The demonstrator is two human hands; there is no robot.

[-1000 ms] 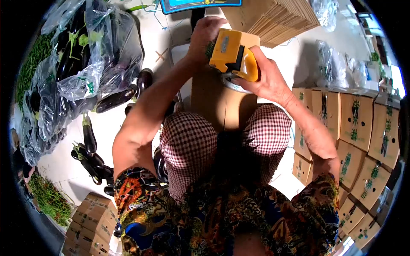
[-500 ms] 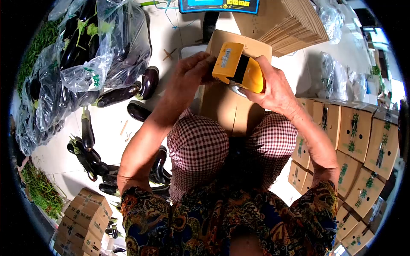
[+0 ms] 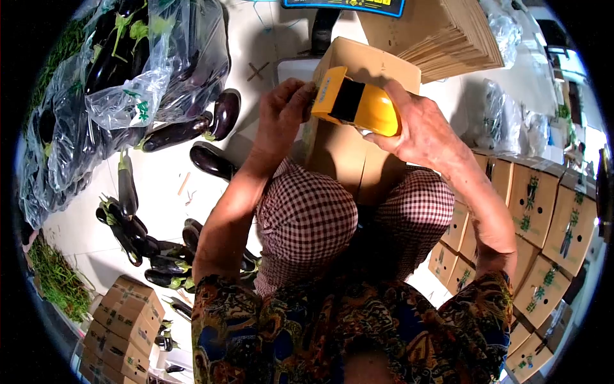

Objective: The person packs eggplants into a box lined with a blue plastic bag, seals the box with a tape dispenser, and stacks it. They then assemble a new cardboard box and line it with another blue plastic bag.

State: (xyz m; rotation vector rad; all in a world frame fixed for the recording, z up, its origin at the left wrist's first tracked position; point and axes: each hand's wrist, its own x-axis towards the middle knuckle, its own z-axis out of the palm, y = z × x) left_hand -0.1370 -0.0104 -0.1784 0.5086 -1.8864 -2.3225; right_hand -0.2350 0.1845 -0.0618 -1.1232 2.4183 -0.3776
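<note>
My right hand (image 3: 425, 128) is wrapped round the rounded end of a yellow tape dispenser (image 3: 378, 110) with a black band across it. At the dispenser's other end, the fingers of my left hand (image 3: 281, 115) are pinched together right by its edge; I cannot tell what is between them. Below the dispenser, a cardboard box (image 3: 339, 157) stands upright between my knees and the scale, its near face showing a seam.
A digital scale (image 3: 377, 5) stands beyond the box, beside stacked flat cardboard (image 3: 441, 38). At left are a clear plastic bag of eggplants (image 3: 185, 64) and loose eggplants (image 3: 169, 262) on the floor. Packed cartons (image 3: 534, 205) are stacked at right, more cartons (image 3: 125, 320) at lower left.
The dispenser has turned in my right hand, so its label side now shows less and its yellow top more. My left hand has turned more upright beside its end. The view has shifted slightly.
</note>
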